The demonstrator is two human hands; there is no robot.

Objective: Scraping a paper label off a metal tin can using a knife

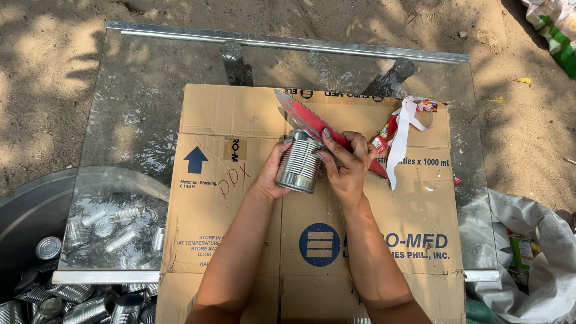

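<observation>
Over the cardboard on the glass desk, the left hand has its fingers curled tight around a shiny can. The right hand sits on the can's other side, fingers closed on a red knife lying across the can's top. I think it helps to grip the can firmly and keep the left fingers away from the blade; farther off lies a torn label.

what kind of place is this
Likely an outdoor scrap-sorting spot: sandy ground, a glass table covered with flattened cardboard, and a pile of stripped tin cans beside it.
</observation>
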